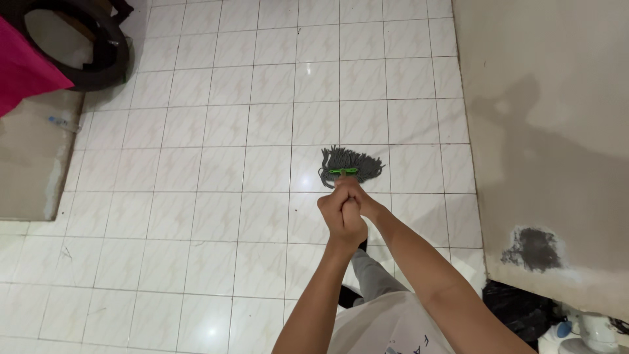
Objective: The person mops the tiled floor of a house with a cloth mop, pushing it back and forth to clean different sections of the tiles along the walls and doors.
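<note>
A grey string mop head (350, 164) with a green clamp lies spread on the white tiled floor (196, 196), just beyond my hands. My left hand (342, 219) and my right hand (352, 191) are stacked one over the other, both closed around the mop handle, which is almost wholly hidden because I look straight down along it. My right hand sits nearer the mop head, my left hand closer to my body.
A bare concrete wall (550, 131) with a dark patch rises on the right. A dark round chair frame (98, 52) and pink cloth (26, 65) stand at the far left, beside a concrete slab (33, 157). Black bag and white objects sit at the bottom right.
</note>
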